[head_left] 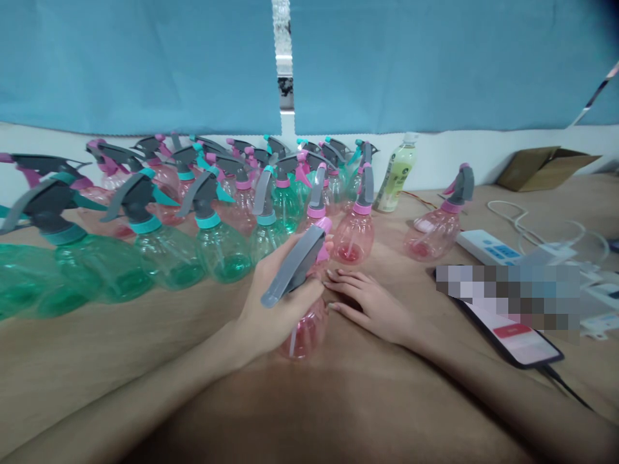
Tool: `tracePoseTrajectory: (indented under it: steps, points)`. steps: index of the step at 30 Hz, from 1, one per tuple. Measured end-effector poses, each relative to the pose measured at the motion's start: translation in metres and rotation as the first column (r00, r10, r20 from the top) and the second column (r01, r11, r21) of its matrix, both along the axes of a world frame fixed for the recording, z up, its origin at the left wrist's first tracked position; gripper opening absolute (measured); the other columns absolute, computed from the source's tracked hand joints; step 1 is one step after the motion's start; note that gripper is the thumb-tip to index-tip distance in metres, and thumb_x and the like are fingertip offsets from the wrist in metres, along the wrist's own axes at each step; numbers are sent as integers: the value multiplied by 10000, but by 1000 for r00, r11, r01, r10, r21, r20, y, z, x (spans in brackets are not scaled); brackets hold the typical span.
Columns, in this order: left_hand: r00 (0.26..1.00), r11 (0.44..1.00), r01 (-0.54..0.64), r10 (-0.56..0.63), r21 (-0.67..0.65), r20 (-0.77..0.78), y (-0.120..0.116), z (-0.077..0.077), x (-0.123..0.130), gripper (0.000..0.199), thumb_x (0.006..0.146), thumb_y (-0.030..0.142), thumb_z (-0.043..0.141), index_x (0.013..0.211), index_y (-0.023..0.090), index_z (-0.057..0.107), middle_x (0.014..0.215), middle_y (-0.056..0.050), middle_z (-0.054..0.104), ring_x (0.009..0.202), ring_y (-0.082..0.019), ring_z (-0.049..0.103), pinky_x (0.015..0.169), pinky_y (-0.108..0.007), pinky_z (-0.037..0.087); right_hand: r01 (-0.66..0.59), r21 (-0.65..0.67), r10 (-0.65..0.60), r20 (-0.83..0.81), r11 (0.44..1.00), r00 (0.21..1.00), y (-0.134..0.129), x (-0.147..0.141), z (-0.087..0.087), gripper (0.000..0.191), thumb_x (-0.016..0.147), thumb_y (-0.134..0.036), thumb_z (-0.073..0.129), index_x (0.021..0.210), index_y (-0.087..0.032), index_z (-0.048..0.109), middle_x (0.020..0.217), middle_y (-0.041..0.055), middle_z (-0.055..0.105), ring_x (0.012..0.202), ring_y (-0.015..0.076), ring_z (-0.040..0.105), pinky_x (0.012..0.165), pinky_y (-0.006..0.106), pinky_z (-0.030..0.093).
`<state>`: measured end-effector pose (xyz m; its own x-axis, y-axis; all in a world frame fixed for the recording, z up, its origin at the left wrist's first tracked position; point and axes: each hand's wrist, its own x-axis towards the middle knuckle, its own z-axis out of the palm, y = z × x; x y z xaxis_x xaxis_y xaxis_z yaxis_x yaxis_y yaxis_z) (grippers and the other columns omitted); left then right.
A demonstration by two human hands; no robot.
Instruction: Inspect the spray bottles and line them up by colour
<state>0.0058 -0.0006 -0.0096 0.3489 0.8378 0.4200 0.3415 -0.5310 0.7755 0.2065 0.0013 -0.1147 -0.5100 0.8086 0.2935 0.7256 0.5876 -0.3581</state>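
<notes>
My left hand [275, 296] is wrapped round the neck of a pink spray bottle [304, 332], whose grey and pink trigger head tilts above the fingers. The bottle's base is at the tabletop in front of me. Just right of it, my right hand [372, 303] rests palm down on the table with its fingers stretched toward the bottle, holding nothing. Behind the hands stand another pink spray bottle [354, 235] and a green spray bottle [223, 251]. A separate pink spray bottle [430, 232] stands further right.
Several green and pink spray bottles crowd the left and back of the wooden table [184, 367]. A drink bottle [399, 171] stands at the back. To the right lie a phone [517, 338] with a cable, a power strip [488, 248] and a cardboard box [541, 169].
</notes>
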Motion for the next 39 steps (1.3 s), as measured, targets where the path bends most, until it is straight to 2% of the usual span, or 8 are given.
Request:
tracePoseTrajectory:
  steps: [5, 10, 20, 27, 31, 39]
  points:
    - [1000, 1000, 17, -18, -20, -15, 1, 0, -1, 159, 704, 140, 452, 824, 243, 466, 698, 40, 514, 629, -143, 504, 552, -266, 376, 2, -2, -2, 1, 1000, 1000, 0, 0, 0, 436, 939, -417, 445, 1324, -218, 498, 1348, 71, 545, 1275, 255, 437, 1028, 485, 384]
    - [998, 998, 55, -55, -29, 11, 2, 1, -2, 95, 730, 142, 469, 744, 227, 429, 657, 53, 426, 550, -111, 404, 514, -250, 350, 0, 10, 0, -8, 1000, 1000, 0, 0, 0, 428, 933, -412, 462, 1312, -219, 511, 1324, 72, 566, 1271, 257, 444, 1031, 485, 384]
    - [998, 998, 63, -64, 5, 12, 2, 3, -1, 135, 724, 129, 469, 691, 220, 375, 624, 60, 331, 551, -110, 312, 512, -256, 287, 2, 14, -1, -18, 1000, 1000, -1, -1, 0, 420, 931, -406, 467, 1302, -216, 520, 1315, 76, 573, 1271, 254, 445, 1028, 483, 387]
    - [999, 998, 34, -34, 53, 1, 3, 3, 0, 140, 699, 110, 460, 667, 224, 385, 610, 55, 345, 555, -121, 327, 523, -269, 306, 8, 1, -8, -16, 1000, 1000, -1, -1, 1, 424, 928, -415, 468, 1298, -217, 525, 1321, 80, 568, 1276, 254, 441, 1033, 481, 383]
    - [1000, 999, 20, -20, 32, -14, 2, 6, -1, 135, 694, 129, 469, 656, 232, 391, 598, 51, 364, 536, -129, 358, 509, -271, 331, -1, 6, 1, -26, 1000, 1000, -1, -1, 2, 415, 929, -410, 467, 1302, -236, 523, 1309, 79, 577, 1271, 259, 448, 1031, 495, 383]
    - [1000, 999, 28, -28, 19, 4, 1, 2, -2, 123, 698, 119, 475, 749, 231, 465, 640, 52, 437, 569, -124, 406, 536, -253, 367, -7, 13, 7, -4, 1000, 1000, -1, -1, 2, 426, 932, -411, 460, 1299, -203, 523, 1312, 96, 573, 1270, 260, 448, 1032, 488, 385]
